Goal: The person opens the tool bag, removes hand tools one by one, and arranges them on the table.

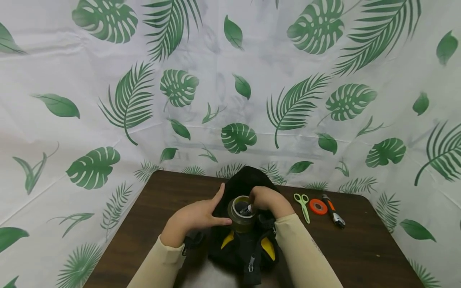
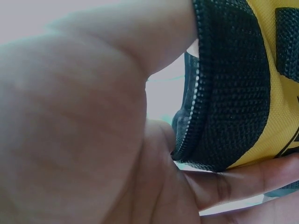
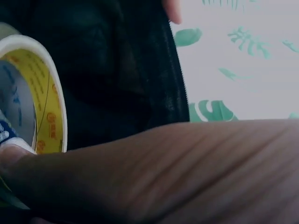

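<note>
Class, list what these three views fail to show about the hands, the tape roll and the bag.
- Head view: the small item in the right hand at the tape roll is too small to identify.
- Left wrist view: the left hand fills the frame; only a zipped edge of the bag shows.
- Right wrist view: the hand hides the roll's lower part.

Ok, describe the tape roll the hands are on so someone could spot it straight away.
On the brown table, a black and yellow bag lies at the near edge. The tape roll sits on top of it, between the left hand and right hand. Unlike the small orange roll by the scissors, it is large and olive-clear.
</note>
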The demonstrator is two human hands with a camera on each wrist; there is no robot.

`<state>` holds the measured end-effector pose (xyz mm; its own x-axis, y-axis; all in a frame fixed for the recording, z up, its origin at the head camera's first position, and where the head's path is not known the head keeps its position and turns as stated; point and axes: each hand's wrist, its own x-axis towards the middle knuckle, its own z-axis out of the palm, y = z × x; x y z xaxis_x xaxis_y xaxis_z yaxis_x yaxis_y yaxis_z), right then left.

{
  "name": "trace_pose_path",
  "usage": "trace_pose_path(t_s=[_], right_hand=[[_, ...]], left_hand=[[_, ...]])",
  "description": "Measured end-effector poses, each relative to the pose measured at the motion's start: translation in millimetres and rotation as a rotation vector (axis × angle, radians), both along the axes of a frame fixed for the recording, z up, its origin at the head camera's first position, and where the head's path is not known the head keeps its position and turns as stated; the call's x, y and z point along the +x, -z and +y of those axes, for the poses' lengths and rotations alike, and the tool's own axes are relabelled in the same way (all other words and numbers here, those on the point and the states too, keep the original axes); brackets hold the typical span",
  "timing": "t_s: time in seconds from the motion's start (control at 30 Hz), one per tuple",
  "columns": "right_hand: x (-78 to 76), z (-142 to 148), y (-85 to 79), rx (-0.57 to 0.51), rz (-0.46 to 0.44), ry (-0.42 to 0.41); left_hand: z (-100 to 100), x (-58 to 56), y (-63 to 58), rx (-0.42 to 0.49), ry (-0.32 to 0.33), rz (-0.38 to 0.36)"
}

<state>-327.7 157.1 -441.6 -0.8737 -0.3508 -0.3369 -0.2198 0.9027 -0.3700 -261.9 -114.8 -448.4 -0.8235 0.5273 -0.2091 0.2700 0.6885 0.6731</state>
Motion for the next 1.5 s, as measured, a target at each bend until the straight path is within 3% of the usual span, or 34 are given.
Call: trace_pose_path(t_s=[0.2, 0.47, 0.73, 1.0, 1.37, 1.5], right_hand=[[-0.5, -1, 3.2, 0.027, 0.055, -0.03], [1.9, 0, -3.4, -0.043, 0.172, -0.034], [16.0, 10, -24.0, -0.271, 0.213, 0.07], [47.5, 37, -44.7, -0.402, 0.264, 0.188], [83.3, 73, -44.1, -0.52, 0.712, 0.378], [101.4, 87, -55.4, -0.565, 0.871, 0.461]], left_hand=[[-1, -1.0, 0.4, 0.001, 0.0, 0.009], [-2, -1.2, 0.0, 0.005, 0.005, -0.006], [-1, -1.3, 1.6, -0.009, -0.001, 0.007], [0, -2.1, 1.7, 0.003, 0.0, -0.009], [-3, -1.7, 4.4, 0.01, 0.012, -0.023], [-2, -2.8, 2.3, 0.011, 0.015, -0.009]])
